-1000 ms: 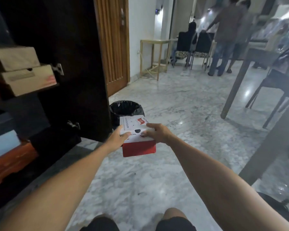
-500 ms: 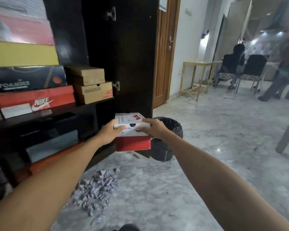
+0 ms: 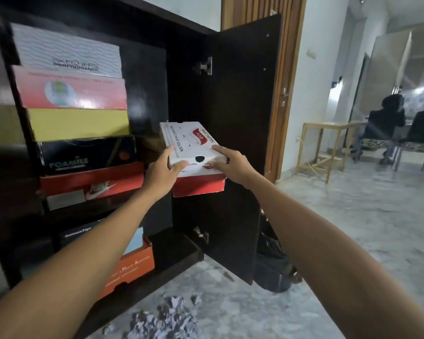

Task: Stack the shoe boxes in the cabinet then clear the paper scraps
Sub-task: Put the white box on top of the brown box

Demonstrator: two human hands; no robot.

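Fingers of both hands clamp one white-and-red shoe box point(image 3: 194, 152) by its near end: the left hand point(image 3: 160, 173) grips the left corner with its thumb across the white lid, and the right hand point(image 3: 231, 165) grips the right corner the same way. That box is held up at the open cabinet point(image 3: 152, 57), in the dark gap just left of the swung-out door point(image 3: 240, 118); whether its far end already rests on anything inside cannot be told.

Left of the fingers, a stack of shoe boxes point(image 3: 76, 123) already fills that side of the cabinet, and more boxes point(image 3: 130, 263) lie on the shelf below the fingers. So most of the stacking looks done, with this box not yet let go.

Well below the fingers, a heap of crumpled paper scraps point(image 3: 164, 319) lies on the marble floor point(image 3: 353, 241), untouched. A black bin point(image 3: 272, 265) stands behind the door, below and to the right of the fingers, likely where the scraps belong. That clearing step is wholly left.
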